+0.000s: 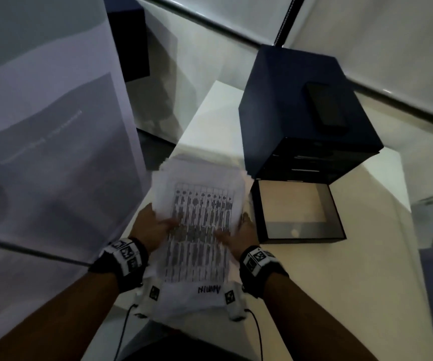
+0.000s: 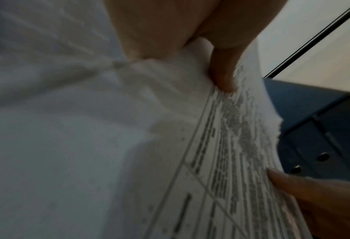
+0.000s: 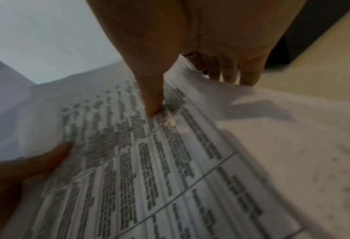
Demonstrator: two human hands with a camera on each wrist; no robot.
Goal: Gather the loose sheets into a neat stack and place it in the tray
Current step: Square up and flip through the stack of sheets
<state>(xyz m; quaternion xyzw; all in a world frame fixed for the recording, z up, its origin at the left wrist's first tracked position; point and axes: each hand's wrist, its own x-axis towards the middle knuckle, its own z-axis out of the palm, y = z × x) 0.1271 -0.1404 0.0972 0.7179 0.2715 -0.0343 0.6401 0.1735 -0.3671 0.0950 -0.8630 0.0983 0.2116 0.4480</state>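
Observation:
A stack of white printed sheets (image 1: 199,212) is held above the white table, blurred by motion. My left hand (image 1: 155,227) grips its left edge, thumb on the top page and fingers underneath. My right hand (image 1: 241,233) grips the right edge the same way. In the left wrist view my left thumb (image 2: 223,71) presses the printed sheets (image 2: 221,161). The right wrist view shows my right thumb (image 3: 151,97) on the printed page (image 3: 149,161), fingers curled under the edge. The open dark tray (image 1: 296,209), a pulled-out drawer with a pale bottom, sits just right of the stack.
A dark drawer cabinet (image 1: 306,110) stands behind the tray with a black phone (image 1: 327,105) on top. A pale wall panel (image 1: 41,126) rises on the left. The white table (image 1: 340,295) extends to the right of my arms. Cables hang near the table's front edge.

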